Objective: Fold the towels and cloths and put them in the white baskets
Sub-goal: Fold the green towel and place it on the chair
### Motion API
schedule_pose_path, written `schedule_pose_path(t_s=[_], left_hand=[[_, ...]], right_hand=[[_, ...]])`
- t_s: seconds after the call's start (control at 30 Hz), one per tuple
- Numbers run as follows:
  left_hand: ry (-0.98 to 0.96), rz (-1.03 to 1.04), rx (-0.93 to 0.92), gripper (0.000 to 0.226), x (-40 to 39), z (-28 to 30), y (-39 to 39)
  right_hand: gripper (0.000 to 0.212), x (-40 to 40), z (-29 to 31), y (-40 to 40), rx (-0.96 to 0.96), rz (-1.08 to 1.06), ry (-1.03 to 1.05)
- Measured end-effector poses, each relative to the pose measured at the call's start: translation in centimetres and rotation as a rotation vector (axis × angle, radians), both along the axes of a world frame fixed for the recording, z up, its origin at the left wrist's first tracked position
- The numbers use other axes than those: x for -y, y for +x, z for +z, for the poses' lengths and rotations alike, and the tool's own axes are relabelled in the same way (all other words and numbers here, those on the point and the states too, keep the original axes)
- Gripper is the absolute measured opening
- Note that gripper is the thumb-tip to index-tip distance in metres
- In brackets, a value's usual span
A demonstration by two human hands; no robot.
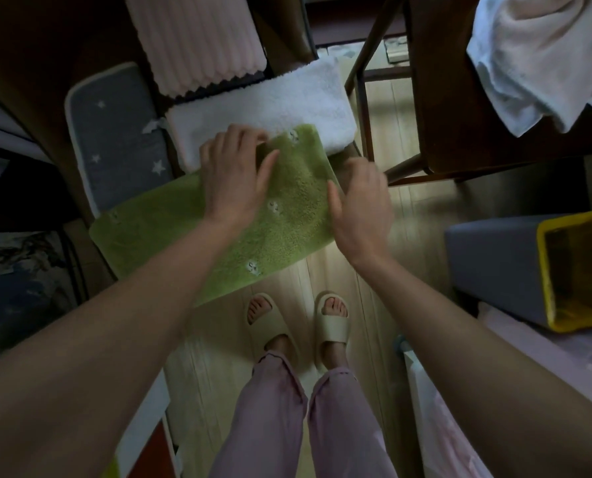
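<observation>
The green towel lies spread, slanting across the front of a chair, its far corner overlapping a folded white towel and its near edge hanging out over the wooden floor; the left hand rests on its upper part, fingers curled at the far edge and apparently pinching the pile there, while the right hand sits at the towel's right edge, fingers bent over it, though whether it truly grips is hard to tell through the blur; a pink ribbed cloth lies beyond the white one, a grey star-patterned cushion to the left, a pale crumpled towel on the table at upper right, a grey bin with a yellow liner to the right; no white basket is clearly visible; the risk, as I judge it, is that the overhanging half drags the towel off onto the floor, or a one-sided pull skews the fold
</observation>
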State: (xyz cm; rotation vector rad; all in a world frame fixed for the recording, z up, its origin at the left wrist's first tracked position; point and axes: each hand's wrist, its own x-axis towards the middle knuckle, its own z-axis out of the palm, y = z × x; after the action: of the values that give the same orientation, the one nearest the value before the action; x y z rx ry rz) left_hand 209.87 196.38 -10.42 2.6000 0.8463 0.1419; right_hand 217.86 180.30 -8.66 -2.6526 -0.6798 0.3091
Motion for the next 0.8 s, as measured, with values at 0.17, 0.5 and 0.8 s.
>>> schedule_pose_path(t_s=[0.17, 0.5, 0.8], left_hand=[[0.061, -0.028, -0.015, 0.034, -1.9, -1.0, -2.6], [0.094, -0.023, -0.017, 0.031, -4.4, -1.1, -3.5], [-0.028, 0.11, -0.076, 0.031, -6.0, -1.1, -6.8]], right_hand=[[0.052, -3.4, -2.8, 0.3, 0.193, 0.603, 0.074], [0.058, -5.4, -4.7, 0.1, 0.192, 0.572, -0.053], [0.06, -7.1, -5.0, -0.8, 0.119, 0.64, -0.161]])
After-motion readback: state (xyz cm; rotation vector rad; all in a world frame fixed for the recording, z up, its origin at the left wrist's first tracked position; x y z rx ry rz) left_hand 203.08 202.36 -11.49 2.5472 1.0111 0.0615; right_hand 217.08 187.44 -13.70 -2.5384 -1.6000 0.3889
